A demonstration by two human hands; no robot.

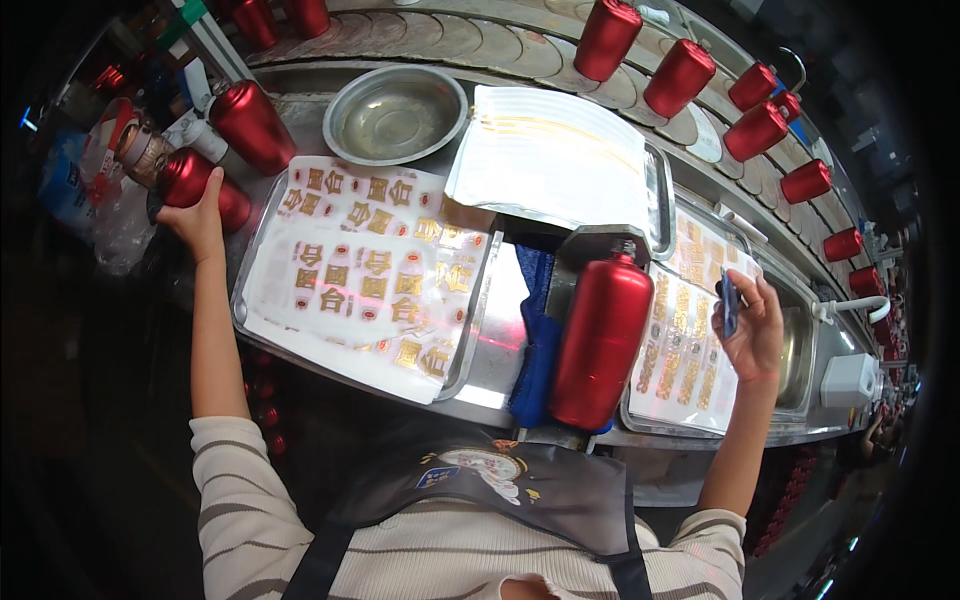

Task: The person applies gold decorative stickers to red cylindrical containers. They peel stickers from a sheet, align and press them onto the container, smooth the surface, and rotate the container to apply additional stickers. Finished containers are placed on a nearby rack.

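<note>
My left hand (203, 222) is closed around a glossy red bottle (190, 180) at the left end of the bench. Another red bottle (252, 125) stands just behind it. My right hand (752, 325) grips a small, flat, dark blue scraper-like piece (729, 303) above the right-hand tray. Between my arms, a large red bottle (602, 340) leans on a blue cloth (537, 340). To its left is a metal tray (470, 345) bearing white decal sheets (350, 280) with gold characters and small red marks. More decal sheets (680, 350) lie in the right-hand tray (640, 415).
A metal bowl (395, 115) of liquid sits behind the left tray, beside a stack of white sheets (550, 150). A curved slatted conveyor (500, 45) with several red bottles runs along the back. At right are a sink (797, 350), a faucet (850, 307) and a white container (848, 380).
</note>
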